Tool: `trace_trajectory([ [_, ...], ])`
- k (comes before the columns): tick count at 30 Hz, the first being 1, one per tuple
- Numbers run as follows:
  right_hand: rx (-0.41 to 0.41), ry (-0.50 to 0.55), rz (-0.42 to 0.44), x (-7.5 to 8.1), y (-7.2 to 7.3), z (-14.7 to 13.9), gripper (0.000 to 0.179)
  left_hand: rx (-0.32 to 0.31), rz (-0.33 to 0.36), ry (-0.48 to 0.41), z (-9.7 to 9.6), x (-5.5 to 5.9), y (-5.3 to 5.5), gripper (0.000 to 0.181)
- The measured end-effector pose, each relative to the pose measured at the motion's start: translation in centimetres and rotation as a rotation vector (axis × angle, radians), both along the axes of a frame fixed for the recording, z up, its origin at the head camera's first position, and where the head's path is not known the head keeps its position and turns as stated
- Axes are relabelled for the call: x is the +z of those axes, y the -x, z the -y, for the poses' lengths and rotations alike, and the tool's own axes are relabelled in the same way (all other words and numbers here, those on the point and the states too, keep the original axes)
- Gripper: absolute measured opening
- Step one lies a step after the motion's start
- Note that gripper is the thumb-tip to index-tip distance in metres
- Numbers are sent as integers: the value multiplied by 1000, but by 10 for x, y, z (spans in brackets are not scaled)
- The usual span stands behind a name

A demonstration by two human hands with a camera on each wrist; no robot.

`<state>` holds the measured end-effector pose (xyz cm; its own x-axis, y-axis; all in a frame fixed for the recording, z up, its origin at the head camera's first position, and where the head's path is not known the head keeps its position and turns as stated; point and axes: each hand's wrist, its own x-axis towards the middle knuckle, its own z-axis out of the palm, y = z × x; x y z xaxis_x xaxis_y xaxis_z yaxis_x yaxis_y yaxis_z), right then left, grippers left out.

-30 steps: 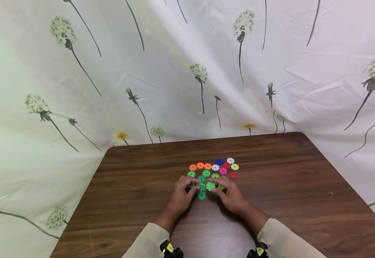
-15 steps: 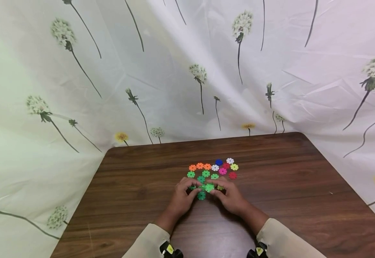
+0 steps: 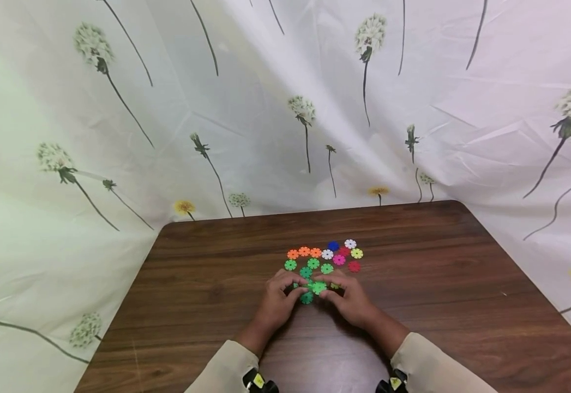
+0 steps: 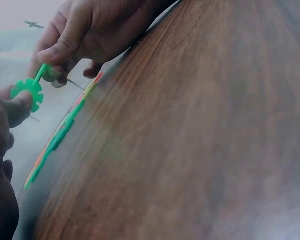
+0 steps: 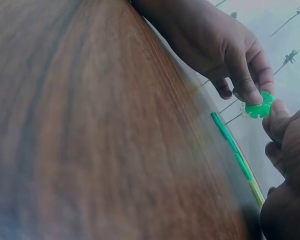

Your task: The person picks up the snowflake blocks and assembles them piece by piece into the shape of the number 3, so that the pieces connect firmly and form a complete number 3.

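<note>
Above the table, two green notched plastic discs meet edge to edge between my hands. My left hand (image 3: 276, 299) pinches one disc (image 4: 27, 95) between thumb and fingers; it faces the left wrist view. My right hand (image 3: 355, 300) pinches the other disc (image 3: 319, 287), which shows its face in the head view and its thin edge in the left wrist view. The two discs stand crosswise and touch at their rims; how deep the notches sit in each other cannot be made out. Fingers partly cover both discs. Beneath them lies a darker green disc (image 3: 307, 298).
Several loose discs lie flat beyond my hands: orange ones (image 3: 304, 251), green ones (image 3: 313, 263), a blue one (image 3: 333, 246), white ones (image 3: 350, 244), a pink one (image 3: 339, 260) and a red one (image 3: 354, 266). The brown wooden table (image 3: 206, 262) ends at a flower-printed cloth (image 3: 260, 136).
My right hand's disc has shifted slightly left and toward me, closing the small gap to the left hand's disc. Both hands keep their pinch; the loose discs stay put.
</note>
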<state>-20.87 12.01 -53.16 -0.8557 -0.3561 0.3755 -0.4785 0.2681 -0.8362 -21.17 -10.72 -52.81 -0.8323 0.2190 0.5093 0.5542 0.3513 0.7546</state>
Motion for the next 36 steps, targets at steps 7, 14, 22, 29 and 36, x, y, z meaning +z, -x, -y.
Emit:
trace_trajectory([
  [7,-5,24,68,7,-3,0,35,-5,12,-9,-1,2,0,8],
  [14,2,29,99,10,-4,0,35,-18,29,-22,-1,4,0,8],
  [22,8,56,127,12,-5,0,35,-53,57,-75,-2,5,-2,7],
  [29,2,41,102,9,-5,1,35,-28,42,-42,-2,7,-3,6],
  [36,-16,27,42,4,-3,1,37,9,0,2,-2,3,-2,10],
])
